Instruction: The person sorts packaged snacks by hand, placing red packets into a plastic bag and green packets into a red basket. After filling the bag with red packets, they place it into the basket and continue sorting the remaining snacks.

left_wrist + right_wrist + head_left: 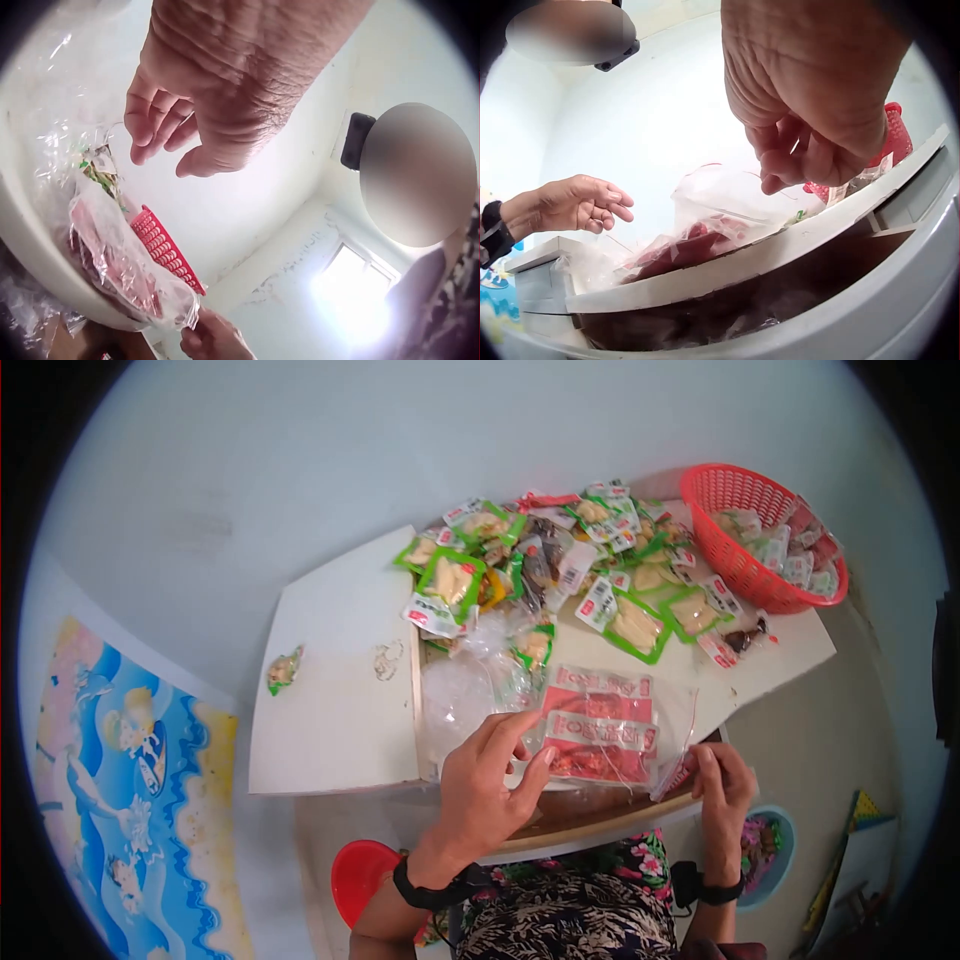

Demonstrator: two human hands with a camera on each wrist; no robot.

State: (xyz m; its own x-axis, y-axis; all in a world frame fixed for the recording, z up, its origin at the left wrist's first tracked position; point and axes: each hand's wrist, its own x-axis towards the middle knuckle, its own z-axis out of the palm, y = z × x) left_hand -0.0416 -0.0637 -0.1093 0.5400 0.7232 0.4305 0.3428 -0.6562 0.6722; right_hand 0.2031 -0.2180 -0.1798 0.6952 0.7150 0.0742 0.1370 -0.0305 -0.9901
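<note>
Item: clear plastic zip bag holding red snack packets (600,735), lying flat at the near edge of the white table (340,710), directly in front of you.

Left hand (490,780): fingers loosely bent and apart, tips at the bag's left edge; the left wrist view shows them hanging just above the film, gripping nothing.

Right hand (722,780): fingertips together, pinching the bag's right corner by the thin film.

Handling: you will likely find it light, limp and slippery. The film will sag and crinkle, and the packets inside can slide toward the low end. Take it by the corners or along the top seam, both sides at once, not by the middle.

Nearby: heap of green-edged and white sealed snack packets (560,560) spread across the far side of the table; red plastic mesh basket (745,545) at the far right, holding more packets; empty clear bags (465,685) just left of the item.
</note>
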